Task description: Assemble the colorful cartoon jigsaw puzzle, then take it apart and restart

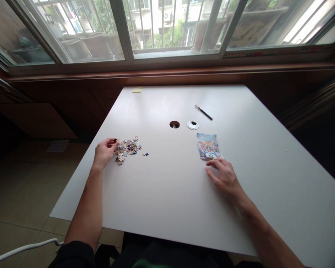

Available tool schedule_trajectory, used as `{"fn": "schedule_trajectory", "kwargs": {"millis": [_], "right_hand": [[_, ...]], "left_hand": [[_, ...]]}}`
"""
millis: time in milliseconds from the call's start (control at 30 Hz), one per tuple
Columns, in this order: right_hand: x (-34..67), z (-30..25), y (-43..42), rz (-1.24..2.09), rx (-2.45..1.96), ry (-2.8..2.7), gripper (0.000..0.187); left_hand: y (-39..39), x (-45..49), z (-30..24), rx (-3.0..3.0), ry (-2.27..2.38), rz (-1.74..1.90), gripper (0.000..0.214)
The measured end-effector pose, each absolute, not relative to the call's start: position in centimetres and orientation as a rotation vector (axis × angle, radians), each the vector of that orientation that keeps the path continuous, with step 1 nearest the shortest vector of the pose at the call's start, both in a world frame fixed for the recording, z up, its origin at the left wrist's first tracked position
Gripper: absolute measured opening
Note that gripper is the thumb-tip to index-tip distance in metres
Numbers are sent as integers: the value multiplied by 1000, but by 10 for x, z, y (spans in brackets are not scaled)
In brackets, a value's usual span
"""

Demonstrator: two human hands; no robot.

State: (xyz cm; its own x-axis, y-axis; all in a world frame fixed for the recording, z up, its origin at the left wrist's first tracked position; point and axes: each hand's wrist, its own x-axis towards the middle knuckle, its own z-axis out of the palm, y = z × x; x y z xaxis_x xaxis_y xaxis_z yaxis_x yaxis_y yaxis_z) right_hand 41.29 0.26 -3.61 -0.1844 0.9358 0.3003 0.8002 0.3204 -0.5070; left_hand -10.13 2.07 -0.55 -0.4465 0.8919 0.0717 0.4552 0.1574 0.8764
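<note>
On the left of the white table point(162, 186) lies a pile of small jigsaw puzzle pieces point(128, 147) in mixed colours. My left hand point(104, 152) is at the pile's left side, its fingers closed on a dark puzzle piece point(115, 140). One piece, dark blue point(146, 154), lies apart to the right of the heap. A colourful printed picture sheet point(208, 146) lies flat at the right. My right hand point(223, 175) rests at its lower edge, fingers loosely apart with nothing in them.
Behind the picture sheet lies a black pen point(204, 112). A silvery round cover point(192, 125) sits beside the cable hole point(174, 125). A yellow sticky note point(137, 89) is at the far edge, below the windows. A white cable point(25, 248) runs at lower left.
</note>
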Motion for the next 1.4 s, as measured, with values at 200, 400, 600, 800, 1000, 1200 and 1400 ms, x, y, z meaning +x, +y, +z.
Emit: {"fn": "schedule_trajectory", "kwargs": {"millis": [200,400,600,800,1000,1200,1400], "right_hand": [[414,-37,4,313,-1524,-2040,19],[413,-36,4,305,-1514,-2032,18],[414,-36,4,309,-1516,-2045,17],[413,-36,4,282,-1519,-2047,18],[412,-35,4,291,-1515,-2045,19],[413,-34,4,302,-1509,-2042,19],[413,-34,4,303,-1499,-2039,19]], "left_hand": [[19,-99,3,1371,2145,1183,43],[14,-93,15,1577,2280,954,39],[15,-98,12,1647,2359,925,39],[19,-98,1,1772,2394,886,35],[18,-84,-2,1886,2408,802,22],[19,-84,6,1881,2366,917,21],[18,-73,11,1787,2153,1058,26]]}}
